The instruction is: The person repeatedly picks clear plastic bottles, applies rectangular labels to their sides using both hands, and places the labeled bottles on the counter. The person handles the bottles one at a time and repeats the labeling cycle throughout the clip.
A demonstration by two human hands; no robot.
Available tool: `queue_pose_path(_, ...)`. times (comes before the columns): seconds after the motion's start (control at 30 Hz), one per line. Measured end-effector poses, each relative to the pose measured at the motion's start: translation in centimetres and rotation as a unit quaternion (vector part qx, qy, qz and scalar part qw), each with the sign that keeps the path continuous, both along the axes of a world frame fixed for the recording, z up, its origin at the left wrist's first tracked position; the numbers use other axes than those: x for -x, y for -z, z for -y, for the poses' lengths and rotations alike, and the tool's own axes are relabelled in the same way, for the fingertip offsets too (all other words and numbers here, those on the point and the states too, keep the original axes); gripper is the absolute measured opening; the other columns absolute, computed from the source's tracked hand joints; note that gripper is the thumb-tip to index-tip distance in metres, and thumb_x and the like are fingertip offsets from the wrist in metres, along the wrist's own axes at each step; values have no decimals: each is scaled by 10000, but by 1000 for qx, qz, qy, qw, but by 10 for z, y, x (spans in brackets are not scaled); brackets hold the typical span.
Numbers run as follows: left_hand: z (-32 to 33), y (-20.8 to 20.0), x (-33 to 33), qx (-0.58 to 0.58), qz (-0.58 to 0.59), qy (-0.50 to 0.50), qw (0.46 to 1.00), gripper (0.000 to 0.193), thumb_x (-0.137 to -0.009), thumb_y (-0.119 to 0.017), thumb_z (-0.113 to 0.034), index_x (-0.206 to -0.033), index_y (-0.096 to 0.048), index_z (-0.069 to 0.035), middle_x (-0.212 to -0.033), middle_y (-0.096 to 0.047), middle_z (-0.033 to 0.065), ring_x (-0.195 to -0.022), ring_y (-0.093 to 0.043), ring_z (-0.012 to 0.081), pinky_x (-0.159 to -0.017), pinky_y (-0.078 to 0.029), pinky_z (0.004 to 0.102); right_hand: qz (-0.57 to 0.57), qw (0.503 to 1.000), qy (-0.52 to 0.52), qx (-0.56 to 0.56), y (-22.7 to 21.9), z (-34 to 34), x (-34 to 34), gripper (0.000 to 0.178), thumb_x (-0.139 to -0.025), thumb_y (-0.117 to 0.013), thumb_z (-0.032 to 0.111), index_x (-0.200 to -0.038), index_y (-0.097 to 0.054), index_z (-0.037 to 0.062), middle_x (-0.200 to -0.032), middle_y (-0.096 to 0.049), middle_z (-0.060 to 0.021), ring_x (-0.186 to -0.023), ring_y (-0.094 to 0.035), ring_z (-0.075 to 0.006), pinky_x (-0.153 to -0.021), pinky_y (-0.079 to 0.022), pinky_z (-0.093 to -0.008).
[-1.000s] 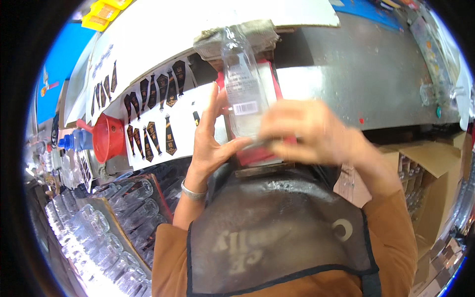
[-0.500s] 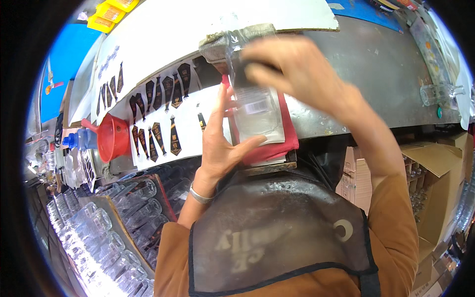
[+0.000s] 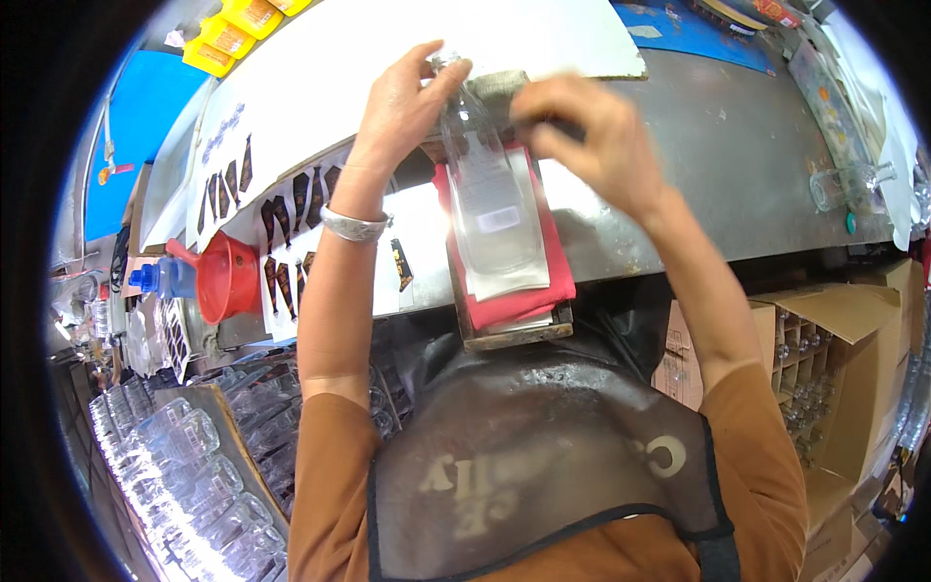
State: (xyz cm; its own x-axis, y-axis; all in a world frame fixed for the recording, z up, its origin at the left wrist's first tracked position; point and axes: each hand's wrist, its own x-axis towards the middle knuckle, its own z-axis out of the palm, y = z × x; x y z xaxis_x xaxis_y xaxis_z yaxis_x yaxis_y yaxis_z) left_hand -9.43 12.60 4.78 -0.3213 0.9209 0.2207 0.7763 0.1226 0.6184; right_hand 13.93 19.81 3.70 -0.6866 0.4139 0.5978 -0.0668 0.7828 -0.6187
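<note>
A clear glass bottle (image 3: 485,242) lies on its back with its neck pointing away from me, over white and red cloth (image 3: 551,281) on a wooden stand (image 3: 519,335). A small pale rectangle shows on its body. At the far end, my left hand (image 3: 402,107) has its thumb and fingers closed around the bottle's neck. My right hand (image 3: 596,131) is raised just right of the bottle's shoulder, apart from it. Its fingers curl around something dark, too smeared by motion to name. A greyish folded cloth (image 3: 502,85) sits beneath the neck.
Dark tie-shaped decals (image 3: 281,218) lie on white sheets at left, partly behind my left arm. Beside them are a red plastic scoop (image 3: 229,279) and a blue-capped bottle (image 3: 165,277). Rows of glass bottles (image 3: 208,485) stand lower left; an open carton (image 3: 853,359) holds more at right.
My left hand has gone from the bottle's lower body to its neck. My right hand has moved off the bottle to the right, and the dark patch over its upper part no longer shows.
</note>
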Motion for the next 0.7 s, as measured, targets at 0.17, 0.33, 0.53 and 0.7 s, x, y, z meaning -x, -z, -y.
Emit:
queue_pose_path(0.17, 35, -1, -16, -119, 76, -47, 989, 589, -954, -673, -311, -1397, -510, 41, -1085, -710, 206, -989, -716, 264, -854, -564, 340, 81, 964, -216, 132, 15, 86, -76, 279, -732, -786, 31, -1002, -718, 43, -941, -714, -125, -869, -689, -309, -759, -555, -379)
queue_pose_path(0.33, 87, -57, -59, -186, 361, 2, 914, 528, -1000, -623, -136, -1427, -421, 100, -1040, -701, 144, -950, -720, 235, -877, -565, 329, 104, 913, -24, 394, 5, 79, -109, 311, -872, -704, 27, -1180, -670, 5, -943, -721, -84, -793, -655, -133, -756, -536, -277)
queue_pose_path(0.53, 66, -148, 59, -365, 16, -97, 926, 529, -1033, -564, -255, -1399, -445, 108, -1139, -675, 231, -1109, -686, 272, -1021, -510, 363, 20, 877, 74, 475, 10, 66, -99, 206, -977, -555, 73, -1134, -673, 10, -964, -628, -1, -843, -564, -62, -747, -457, -203)
queue_pose_path(0.7, -21, -125, 212, -321, -82, -141, 933, 461, -1008, -623, -296, -1360, -561, -5, -1196, -701, 146, -1103, -688, 222, -953, -507, 297, 45, 870, 148, 469, -4, 50, -118, 254, -1032, -502, 163, -923, -652, -10, -802, -618, -43, -739, -559, -90, -705, -451, -231)
